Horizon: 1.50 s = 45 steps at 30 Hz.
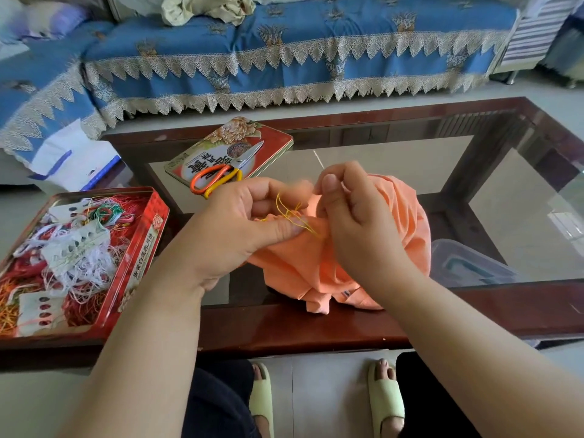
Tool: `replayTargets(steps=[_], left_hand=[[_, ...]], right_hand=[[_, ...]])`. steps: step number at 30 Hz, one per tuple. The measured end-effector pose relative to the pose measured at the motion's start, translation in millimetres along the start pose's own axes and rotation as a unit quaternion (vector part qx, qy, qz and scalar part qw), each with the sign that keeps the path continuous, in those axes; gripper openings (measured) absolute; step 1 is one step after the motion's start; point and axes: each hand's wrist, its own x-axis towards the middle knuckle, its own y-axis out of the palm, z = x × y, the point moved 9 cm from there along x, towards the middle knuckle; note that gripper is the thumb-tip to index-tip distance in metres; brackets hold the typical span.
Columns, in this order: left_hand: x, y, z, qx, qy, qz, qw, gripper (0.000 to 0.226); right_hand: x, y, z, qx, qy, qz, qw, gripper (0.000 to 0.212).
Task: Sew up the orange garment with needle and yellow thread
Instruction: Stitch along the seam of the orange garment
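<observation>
Orange cloth, the garment (pixel 341 248), lies bunched in a heap at the centre of the frame on the near wooden edge of the glass-topped table (pixel 316 330), its bulk running from lower left to upper right, with a fold hanging over the edge. Yellow thread (pixel 292 213) loops loosely above the cloth between the two hands, trailing down and to the right into the fabric. The needle cannot be made out. The left hand (pixel 240 226) comes in from the lower left; its thumb presses flat on a fold of the garment and its fingers curl round the cloth behind. The right hand (pixel 354 213) comes in from the lower right, its fingers curled with thumb and forefinger pinched together at the top edge of the cloth; what they pinch cannot be told. Orange-handled scissors (pixel 221 175) lie on a red tin lid (pixel 268 137) just above the left hand, blades pointing to the upper right. At the left of the frame, a red tin (pixel 148 235) holds tangled threads.
</observation>
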Motion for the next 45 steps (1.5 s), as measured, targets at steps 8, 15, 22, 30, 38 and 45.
replayTargets(steps=[8, 15, 22, 30, 38, 45], left_hand=[[1.4, 6.0, -3.2, 0.049, 0.027, 0.008, 0.998, 0.031], [-0.9, 0.4, -6.4, 0.072, 0.026, -0.020, 0.997, 0.033], [-2.6, 2.5, -6.9, 0.079, 0.025, -0.019, 0.996, 0.028], [-1.9, 3.6, -4.2, 0.117, 0.026, -0.004, 0.993, 0.028], [-1.1, 6.3, 12.3, 0.196, -0.045, -0.003, 0.980, 0.017], [-1.5, 9.8, 10.7, 0.127, -0.055, 0.026, 0.990, 0.033]], right_hand=[[3.7, -5.0, 5.9, -0.066, -0.047, 0.050, 0.995, 0.011], [1.7, -7.0, -2.6, -0.115, 0.022, 0.078, 0.990, 0.015], [-2.9, 6.1, -10.7, -0.052, 0.041, 0.072, 0.995, 0.016], [-4.0, -2.3, -5.7, -0.143, 0.011, -0.033, 0.989, 0.030], [2.0, -26.9, 16.1, -0.254, -0.100, -0.100, 0.957, 0.027], [12.0, -26.9, -0.3, -0.234, -0.060, -0.057, 0.969, 0.026]])
